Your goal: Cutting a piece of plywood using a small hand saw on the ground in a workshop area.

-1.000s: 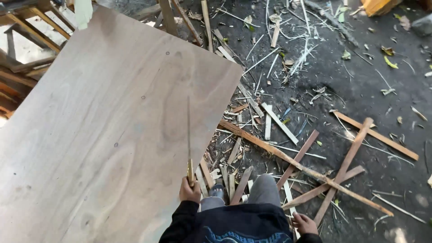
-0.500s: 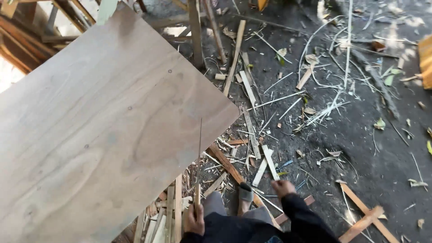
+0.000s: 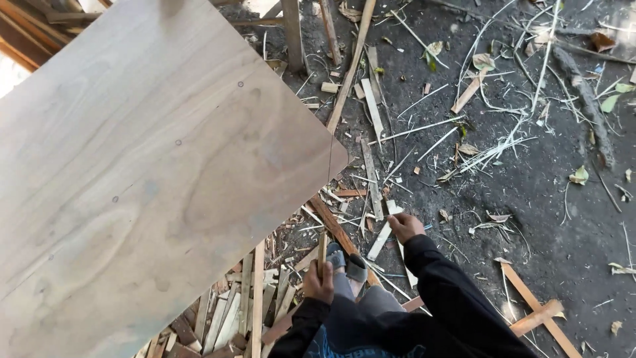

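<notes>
Two hands: left hand (image 3: pixel 318 281) clamped on a thin blade (image 3: pixel 322 248) rising above it; right hand (image 3: pixel 404 227) open over scrap slats (image 3: pixel 379 240).

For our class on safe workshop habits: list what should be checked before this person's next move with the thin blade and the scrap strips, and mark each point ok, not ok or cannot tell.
1. Left hand has a firm grip on the handle of the thin blade: ok, fingers are closed round it.
2. Blade points away from the body: ok, it points away from the body, beside the plywood sheet.
3. Right hand is apart from the blade: ok, it reaches down to a pale wood strip on the ground.
4. Right hand has grasped the strip: cannot tell.
5. Footing free of clutter: not ok, offcuts surround the sandalled foot.
</notes>
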